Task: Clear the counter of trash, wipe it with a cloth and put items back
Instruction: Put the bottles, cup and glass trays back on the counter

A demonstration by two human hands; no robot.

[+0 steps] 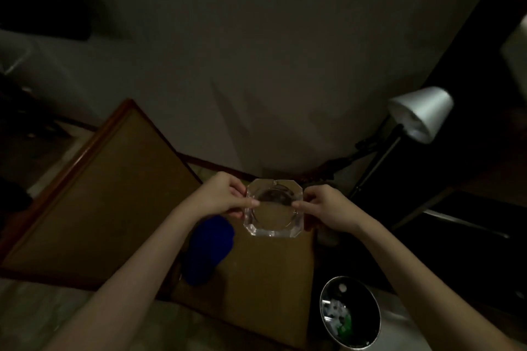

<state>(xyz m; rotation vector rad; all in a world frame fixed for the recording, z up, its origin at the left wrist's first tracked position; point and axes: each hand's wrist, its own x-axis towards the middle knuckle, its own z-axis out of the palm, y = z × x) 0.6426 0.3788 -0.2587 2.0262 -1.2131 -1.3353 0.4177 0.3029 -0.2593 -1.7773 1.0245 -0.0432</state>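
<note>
A clear glass ashtray (273,208) with cut corners is held between both hands above the far end of the brown counter (265,279). My left hand (221,198) pinches its left rim, thumb on top. My right hand (328,208) pinches its right rim the same way. A blue cloth (208,248) lies on the counter under my left forearm, partly hidden by it.
A round metal trash bin (350,313) with white and green scraps inside stands on the floor at the right of the counter. A floor lamp (422,112) leans at the right. A brown framed board (94,194) lies at the left. A pale wall (256,65) rises behind.
</note>
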